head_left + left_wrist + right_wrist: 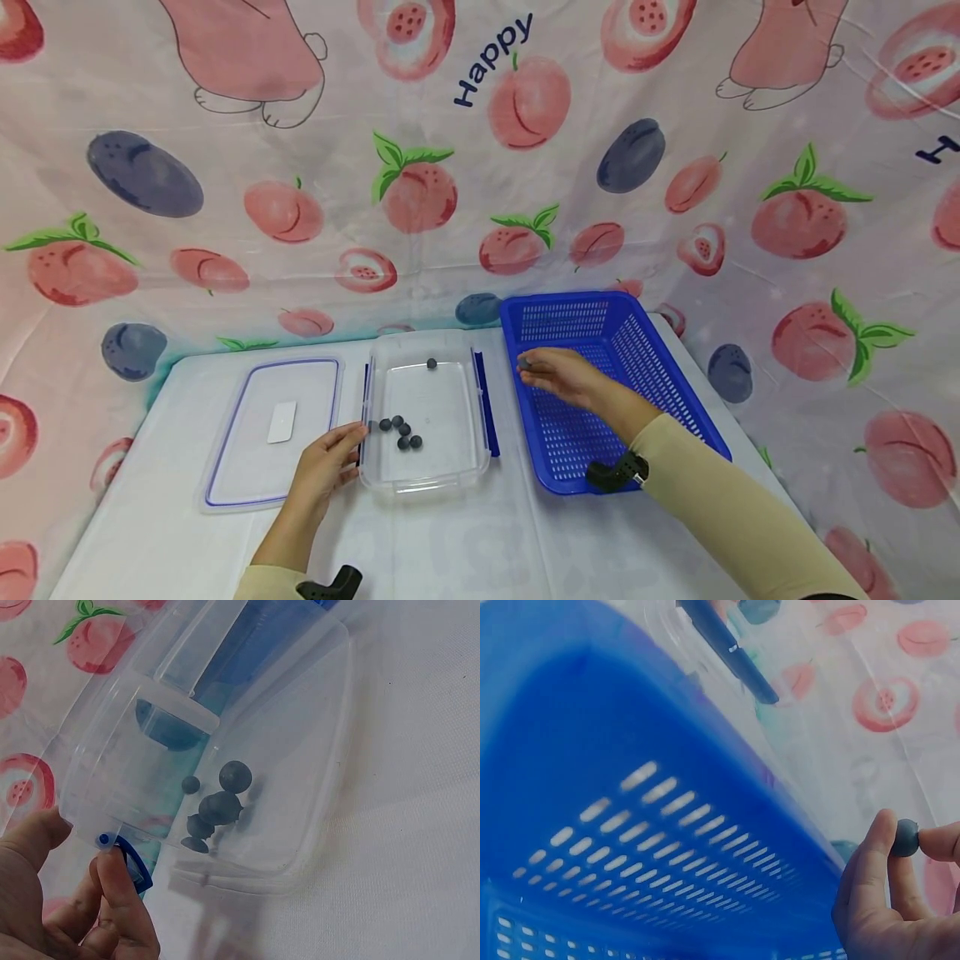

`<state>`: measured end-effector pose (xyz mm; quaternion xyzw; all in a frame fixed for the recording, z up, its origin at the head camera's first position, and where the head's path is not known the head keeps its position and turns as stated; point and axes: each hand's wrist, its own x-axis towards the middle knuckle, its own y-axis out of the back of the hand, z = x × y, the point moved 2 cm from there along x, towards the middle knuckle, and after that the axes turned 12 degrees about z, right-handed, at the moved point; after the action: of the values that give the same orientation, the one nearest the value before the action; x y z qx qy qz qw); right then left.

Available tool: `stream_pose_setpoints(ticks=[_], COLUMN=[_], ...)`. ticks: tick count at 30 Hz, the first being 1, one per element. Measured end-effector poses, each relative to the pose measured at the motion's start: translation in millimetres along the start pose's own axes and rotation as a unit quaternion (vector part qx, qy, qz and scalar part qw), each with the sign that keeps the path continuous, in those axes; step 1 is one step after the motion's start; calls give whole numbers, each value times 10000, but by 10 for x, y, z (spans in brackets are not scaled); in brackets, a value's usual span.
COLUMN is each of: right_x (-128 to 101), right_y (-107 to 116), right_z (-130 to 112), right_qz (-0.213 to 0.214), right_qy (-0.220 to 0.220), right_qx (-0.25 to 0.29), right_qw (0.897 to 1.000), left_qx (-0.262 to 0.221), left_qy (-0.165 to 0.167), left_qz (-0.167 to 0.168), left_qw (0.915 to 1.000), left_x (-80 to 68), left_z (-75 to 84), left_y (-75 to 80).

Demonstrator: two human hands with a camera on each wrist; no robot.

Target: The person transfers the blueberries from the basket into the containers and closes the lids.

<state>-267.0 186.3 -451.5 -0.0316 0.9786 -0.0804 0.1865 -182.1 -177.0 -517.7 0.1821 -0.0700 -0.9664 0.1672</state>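
Observation:
A clear plastic box with blue side latches stands on the white table. My left hand grips its left wall, thumb at the rim and fingers by the blue latch. Inside, several blueberries cluster at the near left, and a single blueberry lies toward the back. My right hand is over the left side of a blue perforated basket. Between thumb and fingertips it pinches one blueberry, plain in the right wrist view.
Left of the box, a clear lid with a blue seal lies flat, a white label on it. The basket's tall walls stand to the right of the box. Behind the table hangs a fruit-printed cloth.

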Motion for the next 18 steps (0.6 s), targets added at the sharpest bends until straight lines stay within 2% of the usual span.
stream_pose_setpoints(ticks=[18], right_x=[-82], right_y=[-278], right_z=[-12], right_qz=[-413], right_qy=[50], right_qx=[-235], right_qw=[9989], left_qx=[12], left_qy=[-22], left_qz=[-31], left_qw=[10000], left_x=[4], left_z=[8], left_y=[5])
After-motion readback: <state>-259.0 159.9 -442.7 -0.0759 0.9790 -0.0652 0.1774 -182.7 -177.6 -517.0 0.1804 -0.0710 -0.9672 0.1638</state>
